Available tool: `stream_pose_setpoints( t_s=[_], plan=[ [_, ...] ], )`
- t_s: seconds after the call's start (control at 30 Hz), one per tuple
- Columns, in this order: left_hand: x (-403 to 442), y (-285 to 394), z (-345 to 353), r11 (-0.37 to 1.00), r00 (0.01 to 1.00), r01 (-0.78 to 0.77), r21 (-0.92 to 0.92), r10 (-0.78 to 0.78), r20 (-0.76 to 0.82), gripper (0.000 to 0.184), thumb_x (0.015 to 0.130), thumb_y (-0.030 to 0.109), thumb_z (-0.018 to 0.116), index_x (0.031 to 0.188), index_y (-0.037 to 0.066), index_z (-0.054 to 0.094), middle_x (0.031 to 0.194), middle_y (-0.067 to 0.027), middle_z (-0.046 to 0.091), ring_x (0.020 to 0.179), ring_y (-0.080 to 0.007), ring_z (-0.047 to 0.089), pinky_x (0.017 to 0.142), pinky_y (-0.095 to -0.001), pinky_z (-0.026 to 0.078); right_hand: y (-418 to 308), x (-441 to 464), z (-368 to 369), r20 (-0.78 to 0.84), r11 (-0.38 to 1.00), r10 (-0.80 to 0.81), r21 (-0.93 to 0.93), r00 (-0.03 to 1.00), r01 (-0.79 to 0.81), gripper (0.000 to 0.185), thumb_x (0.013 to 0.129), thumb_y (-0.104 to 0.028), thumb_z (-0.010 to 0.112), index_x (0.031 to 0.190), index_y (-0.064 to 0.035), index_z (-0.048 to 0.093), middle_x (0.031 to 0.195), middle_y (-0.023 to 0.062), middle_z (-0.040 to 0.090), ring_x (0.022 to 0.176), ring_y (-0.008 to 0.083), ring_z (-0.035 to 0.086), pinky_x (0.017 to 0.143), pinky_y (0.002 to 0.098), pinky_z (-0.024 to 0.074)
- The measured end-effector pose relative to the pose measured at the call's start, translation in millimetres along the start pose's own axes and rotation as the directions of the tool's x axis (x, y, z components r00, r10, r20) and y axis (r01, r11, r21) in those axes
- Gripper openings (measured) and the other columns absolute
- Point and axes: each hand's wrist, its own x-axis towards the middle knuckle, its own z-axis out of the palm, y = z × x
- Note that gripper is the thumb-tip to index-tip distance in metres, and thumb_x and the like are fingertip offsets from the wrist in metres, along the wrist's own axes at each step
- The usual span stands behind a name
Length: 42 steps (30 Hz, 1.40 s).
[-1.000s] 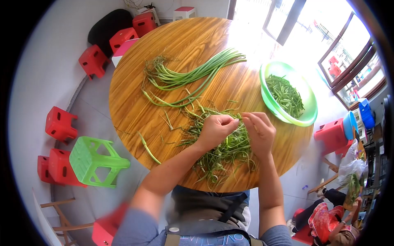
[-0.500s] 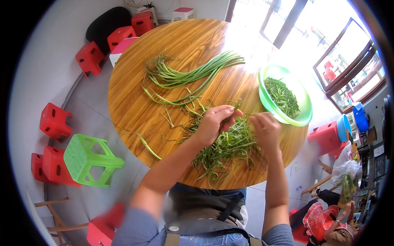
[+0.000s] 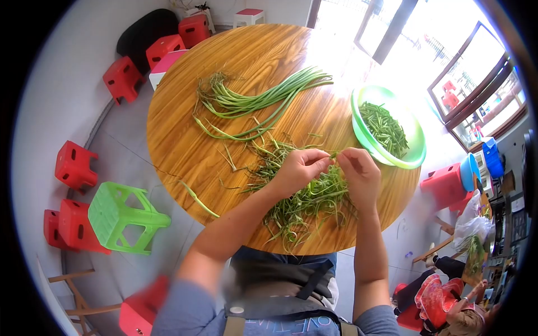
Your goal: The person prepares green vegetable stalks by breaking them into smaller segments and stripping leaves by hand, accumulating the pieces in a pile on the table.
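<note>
My left hand [image 3: 301,171] and my right hand [image 3: 360,175] meet over the table, fingertips almost together. Both pinch a short green piece of garlic scape [image 3: 333,155] between thumb and forefinger. Below them spreads a loose pile of green and yellowish trimmings [image 3: 305,210]. Beyond my left hand lies a bundle of long garlic scapes [image 3: 252,103], its frayed, thin ends pointing left. To the right of my right hand, a pale green bowl [image 3: 416,134] holds many short cut pieces [image 3: 384,127].
The round wooden table [image 3: 179,129] has one stray stalk [image 3: 197,197] near its left edge. A green stool [image 3: 120,215] and several red stools [image 3: 75,162] stand on the floor to the left. At lower right, a person in a red apron [image 3: 434,297] sits handling greens.
My right hand has moved in toward my left, and its fingertips now pinch the green piece too. My left hand has shifted slightly right and down. Bundle and bowl stay put.
</note>
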Motion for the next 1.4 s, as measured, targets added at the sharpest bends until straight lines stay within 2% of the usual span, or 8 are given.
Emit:
stream_pose_setpoints(
  t_s=[0.13,0.33,0.53,0.67,0.93,1.2,1.3,1.4],
  plan=[
    [0.3,1.7,0.0,1.000,0.997,0.002,-0.025,-0.004,-0.076,0.020,0.087,0.014,0.059,0.098,-0.002,0.063,0.077,-0.0006,0.061,0.067,-0.0053,0.052,0.060,-0.0204,0.044,-2.6,-1.7,7.0,-0.047,0.990,-0.131,-0.057,0.990,0.128,0.011,0.078,-0.001,0.066,0.086,0.0005,0.059,0.078,0.0035,0.056,0.065,0.0066,0.051,0.057,0.0203,0.0422],
    [1.5,-4.0,0.5,0.992,0.980,-0.057,0.116,0.078,-0.184,0.021,0.086,0.013,0.061,0.098,-0.003,0.063,0.078,-0.0010,0.062,0.068,-0.0059,0.053,0.062,-0.0209,0.044,-15.2,-3.7,13.4,-0.185,0.985,0.140,0.131,0.973,-0.117,0.009,0.078,-0.004,0.067,0.084,-0.0002,0.062,0.075,0.0040,0.056,0.064,0.0080,0.053,0.056,0.0212,0.0429],
    [4.1,-5.0,0.6,0.988,0.975,-0.025,0.149,0.057,-0.214,0.018,0.087,0.012,0.059,0.096,-0.003,0.063,0.077,-0.0018,0.061,0.066,-0.0055,0.052,0.058,-0.0200,0.041,8.8,-2.2,16.3,-0.057,0.835,-0.441,-0.393,0.896,0.386,0.007,0.075,-0.001,0.065,0.081,-0.0022,0.061,0.075,0.0094,0.057,0.065,0.0225,0.058,0.056,0.0306,0.0473],
    [4.8,-5.2,-8.1,0.966,0.992,-0.077,-0.248,0.048,-0.121,0.016,0.089,0.012,0.055,0.096,-0.002,0.061,0.077,-0.0009,0.059,0.068,-0.0077,0.051,0.061,-0.0203,0.041,0.8,-4.5,20.5,0.052,0.744,-0.564,-0.402,0.824,0.534,0.006,0.074,0.000,0.063,0.078,-0.0033,0.060,0.073,0.0080,0.056,0.064,0.0233,0.056,0.056,0.0322,0.0473],
    [12.1,-4.5,-31.0,0.635,1.000,0.027,-0.772,-0.012,0.025,0.020,0.092,0.018,0.049,0.102,0.002,0.057,0.080,-0.0035,0.058,0.070,-0.0127,0.053,0.064,-0.0253,0.042,-15.8,-30.9,-5.7,0.280,0.883,-0.413,-0.113,0.867,0.456,0.007,0.074,-0.001,0.066,0.079,-0.0031,0.062,0.073,0.0072,0.057,0.063,0.0199,0.057,0.056,0.0281,0.0473],
    [3.9,7.5,-41.7,0.696,0.996,-0.062,-0.716,-0.004,-0.090,0.023,0.094,0.019,0.047,0.108,0.003,0.054,0.076,-0.0015,0.054,0.062,-0.0093,0.046,0.056,-0.0227,0.037,-5.7,-31.7,-77.0,-0.173,0.918,0.160,0.389,0.972,-0.082,0.007,0.080,-0.004,0.063,0.081,0.0029,0.061,0.069,0.0015,0.055,0.062,0.0064,0.049,0.053,0.0211,0.0393],
    [9.4,0.6,-48.1,0.641,1.000,0.000,-0.767,-0.019,-0.017,0.023,0.093,0.018,0.047,0.108,0.002,0.056,0.077,-0.0023,0.056,0.062,-0.0092,0.046,0.056,-0.0225,0.038,-9.8,-27.4,-85.4,-0.111,0.980,0.199,0.039,0.974,-0.196,0.008,0.082,-0.007,0.062,0.080,0.0014,0.062,0.069,0.0032,0.056,0.060,0.0087,0.050,0.053,0.0225,0.0402],
    [10.1,2.5,-41.4,0.678,1.000,0.009,-0.735,-0.023,-0.009,0.025,0.093,0.015,0.047,0.108,-0.001,0.057,0.080,-0.0038,0.059,0.064,-0.0093,0.048,0.059,-0.0223,0.039,-7.1,-29.2,-67.8,0.173,0.911,-0.023,-0.402,0.985,0.091,0.008,0.080,-0.007,0.065,0.081,0.0004,0.062,0.072,0.0061,0.055,0.058,0.0125,0.049,0.053,0.0253,0.0408]
  ],
)
